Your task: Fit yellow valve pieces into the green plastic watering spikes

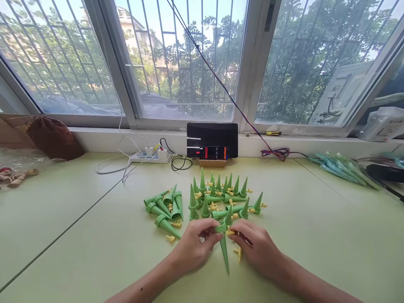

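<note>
My left hand (199, 244) pinches a green plastic plant-watering spike (224, 248) by its ribbed collar, with the point hanging down toward me. Close to that collar, my right hand (257, 246) has thumb and fingers closed on a small yellow valve (231, 232). Whether the valve touches the spike I cannot tell. Just below my right fingertips lies a loose yellow valve (239, 253). Behind my hands stand several upright green spikes (244, 188), with yellow valves at their collars; some others lie flat. A separate pile of green spikes (162, 206) lies to the left with a few yellow valves (170, 238).
At the back, a phone (216, 152) showing a timer leans before a dark screen (212, 134). A power strip (151, 157) with cables sits left of it. Blue and green plastic bundles (344, 168) lie at right, a brown bag (53, 136) at left.
</note>
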The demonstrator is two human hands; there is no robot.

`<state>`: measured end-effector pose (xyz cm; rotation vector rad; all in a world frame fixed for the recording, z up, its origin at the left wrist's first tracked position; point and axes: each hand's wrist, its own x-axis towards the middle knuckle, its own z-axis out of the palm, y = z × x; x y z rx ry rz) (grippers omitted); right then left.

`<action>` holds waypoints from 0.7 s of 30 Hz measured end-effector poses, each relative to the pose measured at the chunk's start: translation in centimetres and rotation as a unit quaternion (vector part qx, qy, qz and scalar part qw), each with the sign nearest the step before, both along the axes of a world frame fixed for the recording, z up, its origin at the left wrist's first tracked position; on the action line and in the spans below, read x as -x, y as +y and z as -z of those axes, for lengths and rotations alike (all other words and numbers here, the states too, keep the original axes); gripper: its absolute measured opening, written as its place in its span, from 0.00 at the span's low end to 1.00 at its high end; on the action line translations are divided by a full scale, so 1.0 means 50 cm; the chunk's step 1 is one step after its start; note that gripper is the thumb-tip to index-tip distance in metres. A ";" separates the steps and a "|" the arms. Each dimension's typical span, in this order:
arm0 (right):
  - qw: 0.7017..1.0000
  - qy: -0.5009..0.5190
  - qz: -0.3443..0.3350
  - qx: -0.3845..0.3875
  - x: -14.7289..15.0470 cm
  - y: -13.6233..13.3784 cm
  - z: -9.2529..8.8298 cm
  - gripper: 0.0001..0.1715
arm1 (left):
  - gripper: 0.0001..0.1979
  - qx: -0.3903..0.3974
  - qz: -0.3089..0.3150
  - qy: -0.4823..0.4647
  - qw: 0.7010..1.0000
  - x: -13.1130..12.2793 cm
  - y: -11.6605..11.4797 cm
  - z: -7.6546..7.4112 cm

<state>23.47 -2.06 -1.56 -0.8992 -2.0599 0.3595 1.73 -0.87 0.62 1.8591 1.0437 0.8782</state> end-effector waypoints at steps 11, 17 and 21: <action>0.999 -0.035 -0.003 -0.010 0.000 0.004 0.005 0.20 | 0.09 -0.016 0.000 0.004 1.000 -0.003 -0.002 0.001; 0.998 -0.067 0.007 -0.016 0.000 0.001 0.003 0.24 | 0.08 -0.011 -0.011 -0.006 1.000 -0.005 -0.003 0.003; 0.996 -0.084 0.006 -0.017 0.001 0.001 0.000 0.25 | 0.09 -0.012 -0.025 -0.007 1.000 -0.004 -0.004 0.007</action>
